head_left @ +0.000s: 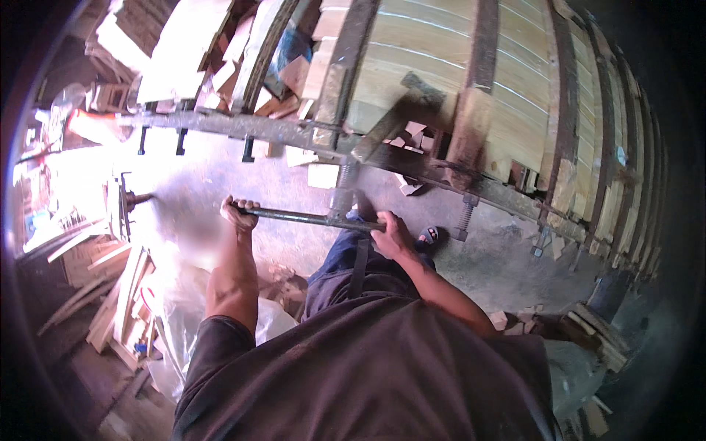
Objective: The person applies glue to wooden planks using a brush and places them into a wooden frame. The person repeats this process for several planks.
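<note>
My left hand is wrapped round the left end of a long dark metal bar. Near its other end, my right hand grips the same bar. A thick upright socket joins the bar toward its right part, making a T-handle wrench. Just beyond it, a threaded clamp screw sticks out of the long metal rail of a clamping rack. Whether the socket sits fully on the screw I cannot tell. Pale wooden boards lie side by side in the rack.
Dark crossbars span the boards. A hammer-like tool lies across the rail. More bolts and a spring-wound screw project toward me. Wood strips and clear plastic sheeting are piled at left; offcuts lie at right.
</note>
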